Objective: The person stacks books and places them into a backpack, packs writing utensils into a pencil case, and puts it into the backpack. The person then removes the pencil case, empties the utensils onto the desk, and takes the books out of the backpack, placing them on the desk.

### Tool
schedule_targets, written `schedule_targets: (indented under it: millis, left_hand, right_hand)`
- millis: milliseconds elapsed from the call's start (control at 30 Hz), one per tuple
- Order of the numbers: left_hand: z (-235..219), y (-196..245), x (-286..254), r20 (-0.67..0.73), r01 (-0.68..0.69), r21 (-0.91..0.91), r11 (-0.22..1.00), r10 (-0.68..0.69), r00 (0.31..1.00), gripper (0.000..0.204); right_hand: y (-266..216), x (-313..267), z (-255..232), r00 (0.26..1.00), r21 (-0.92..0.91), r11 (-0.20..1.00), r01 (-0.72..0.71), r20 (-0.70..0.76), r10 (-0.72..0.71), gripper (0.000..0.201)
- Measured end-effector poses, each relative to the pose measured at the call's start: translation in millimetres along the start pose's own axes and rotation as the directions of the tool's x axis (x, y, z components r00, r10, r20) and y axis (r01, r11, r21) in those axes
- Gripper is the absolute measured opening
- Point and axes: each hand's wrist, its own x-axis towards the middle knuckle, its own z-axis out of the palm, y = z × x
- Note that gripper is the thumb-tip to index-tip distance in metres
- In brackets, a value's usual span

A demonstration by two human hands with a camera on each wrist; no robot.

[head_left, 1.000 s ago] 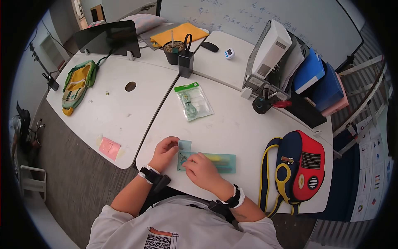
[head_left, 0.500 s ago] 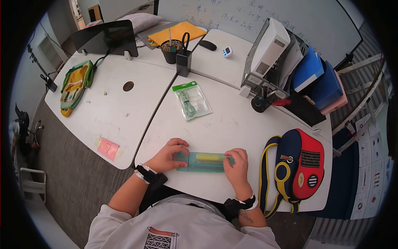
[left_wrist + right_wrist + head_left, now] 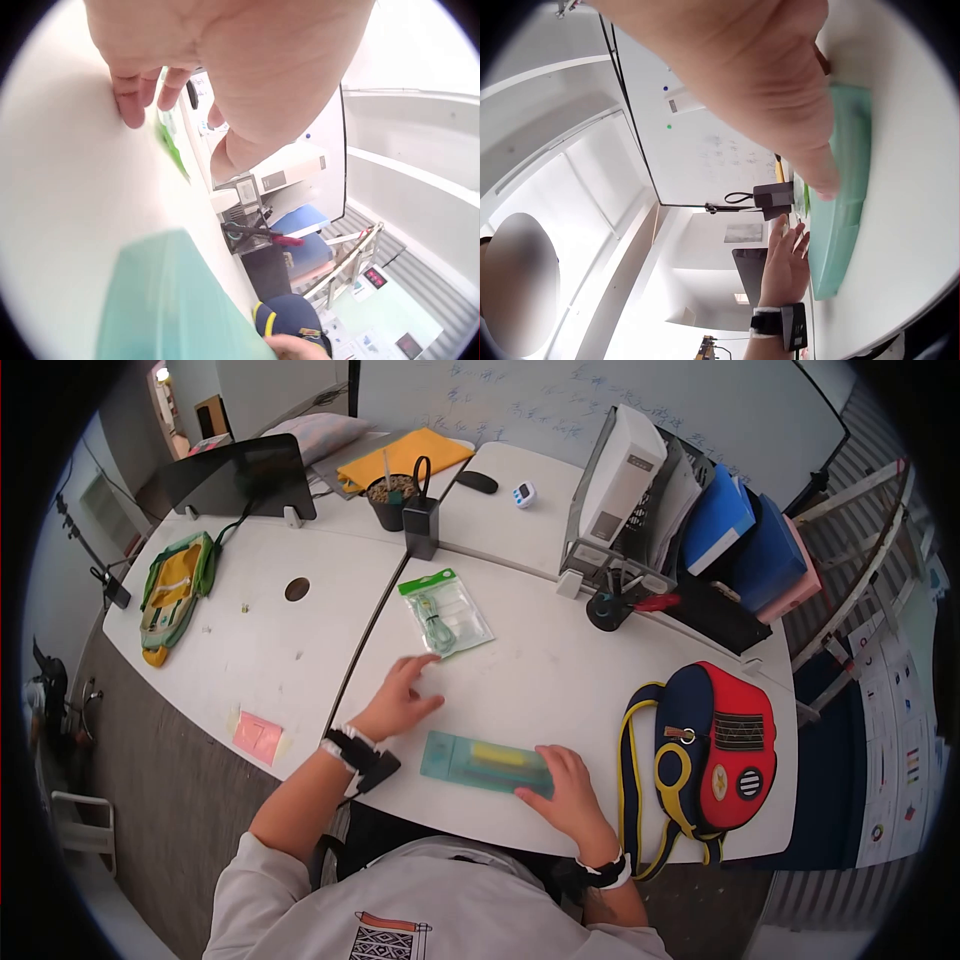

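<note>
A translucent teal pencil case (image 3: 462, 762), its lid down, lies on the white table with something yellow showing through it. My right hand (image 3: 568, 798) grips its right end, thumb on the near side and fingers over the far edge. In the right wrist view the thumb presses against the case (image 3: 840, 232). My left hand (image 3: 393, 702) is off the case, fingers spread, just short of a clear zip bag (image 3: 468, 622) with a green top and a coiled pale green cable inside. The left wrist view has the left fingers (image 3: 129, 105) extended over the table.
A red and navy backpack (image 3: 735, 745) stands at the right. Behind are a file rack (image 3: 575, 550) with folders, a pen holder (image 3: 606, 610), a black box with a loop (image 3: 421, 525) and a potted plant (image 3: 387, 510). A green and yellow bag (image 3: 177, 595) lies far left.
The pencil case's small left flap has come down over its contents. My right hand has moved to the case's right end; my left hand has let go and moved up toward the zip bag.
</note>
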Motion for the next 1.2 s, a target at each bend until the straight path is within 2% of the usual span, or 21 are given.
schedule_targets:
  millis: [33,100,133,200,267,333,400,467,500,533,600,667,733,767,800,867,900,933,1000,1100,1200]
  left_hand:
    - [0,-4,13,0.005,-0.011,0.001,1.0,0.011,1.0,0.068]
    - [1,-11,38,-0.084,-0.185,0.56,0.808,0.277,0.957,0.064]
    - [2,-13,47,-0.078,-0.199,0.557,0.806,0.29,0.954,0.064]
    - [3,-12,62,0.028,-0.097,0.754,0.65,0.115,0.993,0.06]
    - [10,-14,65,0.024,-0.147,0.75,0.645,0.196,0.98,0.054]
    - [13,-3,61,0.011,-0.092,0.752,0.652,0.127,0.992,0.046]
    - [13,7,52,0.005,-0.1,0.746,0.659,0.144,0.99,0.038]
    - [12,12,44,0.104,-0.088,0.634,0.769,0.028,0.994,0.033]
    - [16,2,37,0.084,-0.168,0.63,0.758,0.148,0.985,0.036]
    - [22,-6,29,0.085,-0.168,0.632,0.756,0.149,0.985,0.036]
    - [34,-5,15,-0.205,-0.146,0.446,0.883,0.26,0.944,0.045]
    - [42,4,9,-0.277,-0.092,0.49,0.867,0.255,0.926,0.061]
    - [46,17,3,-0.39,0.058,0.188,0.98,0.021,0.92,0.077]
    - [45,30,1,-0.294,0.178,0.01,0.984,-0.167,0.941,0.08]
    - [49,25,1,-0.298,0.179,0.013,0.984,-0.167,0.94,0.08]
    - [59,17,-1,0.042,0.26,-0.588,0.765,-0.293,0.955,0.069]
    - [61,18,-2,0.191,0.318,-0.673,0.668,-0.257,0.947,0.054]
    - [63,20,-4,0.193,0.319,-0.668,0.672,-0.257,0.947,0.054]
    - [69,29,-11,0.384,0.468,-0.803,0.369,-0.28,0.88,0.044]
    - [89,54,-23,0.36,0.404,-0.857,0.32,-0.19,0.913,0.045]
    - [106,72,-28,0.343,0.356,-0.898,0.26,-0.095,0.935,0.044]
  right_hand:
    - [-2,-4,-3,1.0,-0.005,1.0,-0.003,-0.011,0.003,0.061]
    - [-6,-12,-9,0.998,-0.054,0.998,-0.034,0.047,0.037,0.064]
    - [-10,-16,-14,0.999,-0.063,0.997,-0.038,0.035,0.041,0.064]
    - [-16,-22,-23,0.992,-0.141,0.989,-0.036,0.112,0.052,0.067]
    - [-14,-32,-25,0.994,-0.139,0.988,-0.074,0.072,0.084,0.067]
    - [-10,-43,-34,0.981,0.083,0.978,-0.194,-0.008,0.195,0.065]
    - [-1,-52,-48,0.973,0.066,0.978,-0.199,-0.103,0.205,0.065]
    - [5,-60,-58,0.957,0.054,0.976,-0.21,-0.193,0.216,0.066]
    - [8,-59,-64,0.943,0.07,0.974,-0.217,-0.241,0.228,0.067]
    - [10,-58,-66,0.928,0.085,0.971,-0.223,-0.288,0.238,0.068]
    - [18,-54,-53,0.912,0.137,0.968,-0.211,-0.328,0.246,0.07]
    - [12,-45,-32,0.847,0.376,0.905,-0.202,-0.398,0.354,0.071]
    - [8,-35,-9,0.841,0.435,0.882,-0.181,-0.397,0.368,0.072]
    - [6,-30,0,0.835,0.492,0.856,-0.158,-0.396,0.382,0.073]
    - [4,-24,8,0.836,0.495,0.855,-0.155,-0.395,0.38,0.073]
    - [0,-14,19,0.824,0.48,0.857,-0.186,-0.398,0.402,0.073]
    - [-2,-11,23,0.823,0.484,0.856,-0.183,-0.401,0.403,0.073]
    - [-4,-10,26,0.821,0.509,0.84,-0.187,-0.388,0.418,0.074]
    - [-11,-9,28,0.813,0.537,0.82,-0.197,-0.378,0.443,0.074]
    - [-23,-14,24,0.843,0.331,0.915,-0.23,-0.402,0.357,0.079]
    - [-29,-16,18,0.827,0.175,0.978,-0.114,-0.529,0.191,0.084]
